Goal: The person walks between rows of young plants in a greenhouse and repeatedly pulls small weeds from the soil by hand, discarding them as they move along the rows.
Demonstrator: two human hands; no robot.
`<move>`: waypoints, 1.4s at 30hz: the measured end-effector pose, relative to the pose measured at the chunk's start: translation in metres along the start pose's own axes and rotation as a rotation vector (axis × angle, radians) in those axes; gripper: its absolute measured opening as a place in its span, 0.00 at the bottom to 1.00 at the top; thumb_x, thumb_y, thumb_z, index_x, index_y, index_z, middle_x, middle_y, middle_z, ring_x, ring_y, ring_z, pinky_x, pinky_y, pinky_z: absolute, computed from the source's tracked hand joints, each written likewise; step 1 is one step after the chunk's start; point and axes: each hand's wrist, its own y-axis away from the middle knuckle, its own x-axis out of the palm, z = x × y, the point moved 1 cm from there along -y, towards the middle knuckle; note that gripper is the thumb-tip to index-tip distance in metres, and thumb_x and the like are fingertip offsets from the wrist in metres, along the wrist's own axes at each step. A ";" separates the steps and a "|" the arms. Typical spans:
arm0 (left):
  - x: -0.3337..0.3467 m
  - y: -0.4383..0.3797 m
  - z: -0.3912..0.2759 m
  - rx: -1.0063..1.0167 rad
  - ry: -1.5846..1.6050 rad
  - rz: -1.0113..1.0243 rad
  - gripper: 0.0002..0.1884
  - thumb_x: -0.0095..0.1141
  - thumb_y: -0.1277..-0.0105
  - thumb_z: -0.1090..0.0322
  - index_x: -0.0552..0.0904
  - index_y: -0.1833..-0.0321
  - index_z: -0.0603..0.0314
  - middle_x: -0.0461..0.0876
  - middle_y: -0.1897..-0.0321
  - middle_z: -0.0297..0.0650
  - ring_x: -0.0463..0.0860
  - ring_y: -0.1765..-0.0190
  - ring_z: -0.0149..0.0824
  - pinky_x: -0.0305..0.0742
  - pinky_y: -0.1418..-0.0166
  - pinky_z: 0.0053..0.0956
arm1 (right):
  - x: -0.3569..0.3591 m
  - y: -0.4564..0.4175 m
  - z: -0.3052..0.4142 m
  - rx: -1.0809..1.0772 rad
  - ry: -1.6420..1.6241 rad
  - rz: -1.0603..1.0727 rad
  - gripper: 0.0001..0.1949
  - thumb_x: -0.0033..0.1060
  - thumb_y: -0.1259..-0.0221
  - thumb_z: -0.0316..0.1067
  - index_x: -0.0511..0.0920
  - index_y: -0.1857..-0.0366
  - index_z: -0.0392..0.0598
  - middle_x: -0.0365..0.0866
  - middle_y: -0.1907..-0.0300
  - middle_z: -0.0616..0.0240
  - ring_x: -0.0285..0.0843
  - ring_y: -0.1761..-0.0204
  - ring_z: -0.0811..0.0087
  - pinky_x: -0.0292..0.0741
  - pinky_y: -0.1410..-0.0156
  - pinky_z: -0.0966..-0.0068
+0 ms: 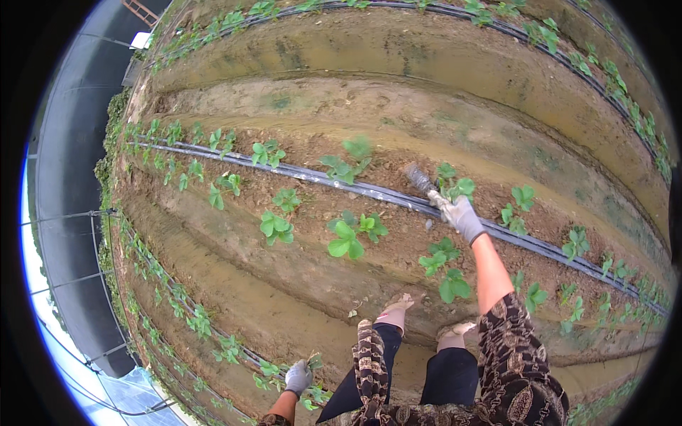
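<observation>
My right hand [462, 217], in a pale grey glove, grips the handle of a short hand tool. The tool's dark grey, soil-caked end [419, 178] rests at the soil beyond the drip lines. A strawberry-like plant [459, 187] stands just past this hand, its leaves close to the fingers. My left hand [299, 377], gloved as well, is low at the left, away from the bed. Between its fingers is a small bunch of greenish-brown leaves [315, 360]. Before me, young leafy plants [345, 240] grow along both sides of the black drip lines [375, 191].
Muddy furrows [341, 101] run alongside the raised bed. Further beds carry drip hose and plants at the top [543, 34] and lower left [198, 321]. My soiled boots [393, 315] stand in the near furrow. A dark greenhouse sheet [72, 175] and metal frame stand at the left.
</observation>
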 end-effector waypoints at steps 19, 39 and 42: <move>-0.099 -0.052 -0.194 0.516 -0.536 0.073 0.05 0.55 0.44 0.66 0.76 0.69 0.59 0.81 0.71 0.54 0.80 0.62 0.60 0.74 0.58 0.49 | -0.273 0.396 -0.171 -0.133 -1.056 -1.660 0.23 0.55 0.34 0.61 0.78 0.73 0.51 0.68 0.86 0.75 0.63 0.88 0.77 0.59 0.85 0.77; -0.128 -0.048 -0.189 0.524 -0.533 0.009 0.06 0.52 0.42 0.65 0.76 0.67 0.59 0.81 0.70 0.56 0.81 0.60 0.60 0.74 0.57 0.50 | -0.202 0.317 -0.168 -0.087 -1.060 -1.539 0.20 0.52 0.31 0.59 0.72 0.73 0.55 0.74 0.81 0.73 0.68 0.84 0.77 0.62 0.82 0.77; -0.127 -0.050 -0.173 0.495 -0.592 0.023 0.06 0.52 0.41 0.64 0.76 0.67 0.59 0.82 0.69 0.56 0.81 0.59 0.60 0.74 0.57 0.50 | -0.125 0.272 -0.179 -0.211 -1.492 -1.175 0.21 0.48 0.34 0.68 0.71 0.66 0.61 0.71 0.78 0.74 0.67 0.81 0.74 0.64 0.80 0.74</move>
